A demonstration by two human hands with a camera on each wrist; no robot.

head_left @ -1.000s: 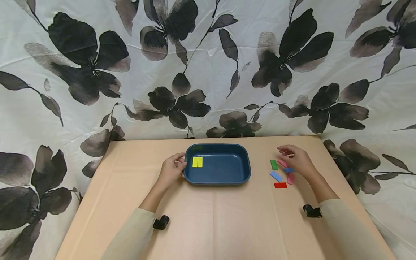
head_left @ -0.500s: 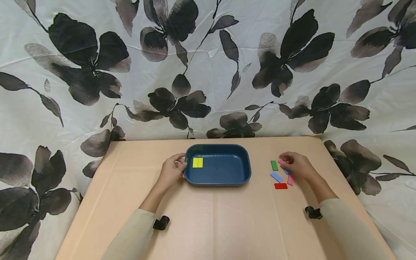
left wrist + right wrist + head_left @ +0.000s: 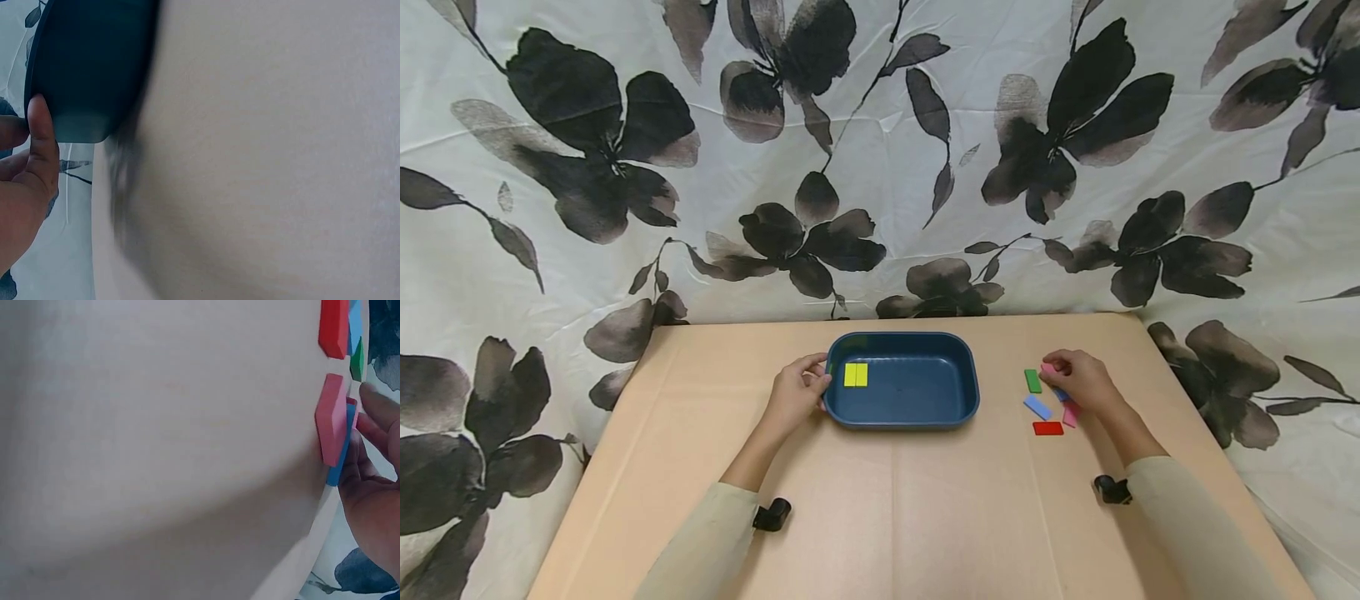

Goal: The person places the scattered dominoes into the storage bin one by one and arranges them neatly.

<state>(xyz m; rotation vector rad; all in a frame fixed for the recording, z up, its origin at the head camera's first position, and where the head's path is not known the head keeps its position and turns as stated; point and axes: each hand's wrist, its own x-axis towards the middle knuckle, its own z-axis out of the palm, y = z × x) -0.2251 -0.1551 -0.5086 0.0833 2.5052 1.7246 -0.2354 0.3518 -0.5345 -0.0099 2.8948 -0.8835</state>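
Note:
My left hand (image 3: 797,388) holds the left end of a dark blue rectangular tray (image 3: 917,423), thumb against the outer wall and fingers at the rim, as the left wrist view shows. Two yellow blocks (image 3: 856,375) lie side by side in the tray. To the right, my right hand (image 3: 1084,379) pinches the far pink block (image 3: 1048,370) between thumb and fingers, low over the table. A dark blue block (image 3: 340,450) lies partly under that hand, next to a second pink block (image 3: 332,419). Close by are a green block (image 3: 1033,381), a light blue block (image 3: 1037,407) and a red block (image 3: 1048,428).
Everything stands on a light wooden-toned table (image 3: 895,517), the tray near its far edge. Behind it hangs a white cloth (image 3: 880,167) with dark flowers. Small black wrist cameras (image 3: 772,514) sit at both sleeves.
My right hand has come down from above the blocks, and its fingers have closed on the far pink block. The left hand and tray have stayed in place.

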